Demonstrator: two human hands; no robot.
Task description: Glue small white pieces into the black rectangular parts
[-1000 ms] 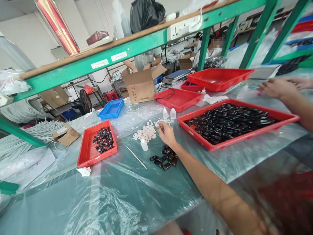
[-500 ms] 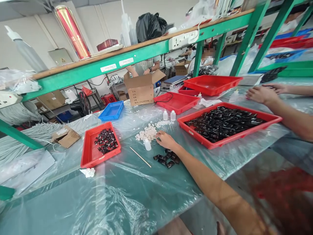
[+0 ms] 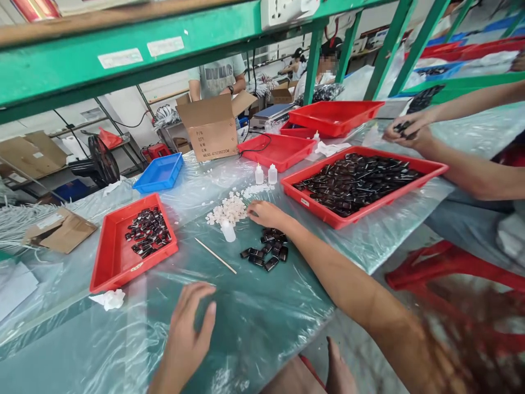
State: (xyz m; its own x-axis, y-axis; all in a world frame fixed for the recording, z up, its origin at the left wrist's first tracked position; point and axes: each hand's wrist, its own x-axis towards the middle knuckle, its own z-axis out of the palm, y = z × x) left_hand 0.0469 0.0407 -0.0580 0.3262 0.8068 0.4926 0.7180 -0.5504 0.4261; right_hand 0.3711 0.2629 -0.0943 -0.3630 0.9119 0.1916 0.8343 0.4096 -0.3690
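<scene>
My left hand (image 3: 189,328) is over the near part of the plastic-covered table, thumb and fingers apart, holding nothing. My right hand (image 3: 266,214) reaches to the right edge of a pile of small white pieces (image 3: 230,209); its fingertips are curled down, and whatever they hold is too small to make out. A small white bottle (image 3: 228,231) stands at the front of the pile. Several black parts (image 3: 266,251) lie just below my right hand. A thin wooden stick (image 3: 215,255) rests on the table between my hands.
Left is a red tray (image 3: 110,241) with black parts; right, a bigger red tray (image 3: 348,221) heaped with them. Two small bottles (image 3: 266,174) stand behind the pile. A blue tray (image 3: 159,174) and a cardboard box (image 3: 211,131) are further back. Another person's hands (image 3: 410,128) hold black parts at right.
My left hand has come into view at the bottom. The view has shifted, with the shelf higher and closer. My right hand remains by the white pile. The other person's hands have lifted, holding black parts.
</scene>
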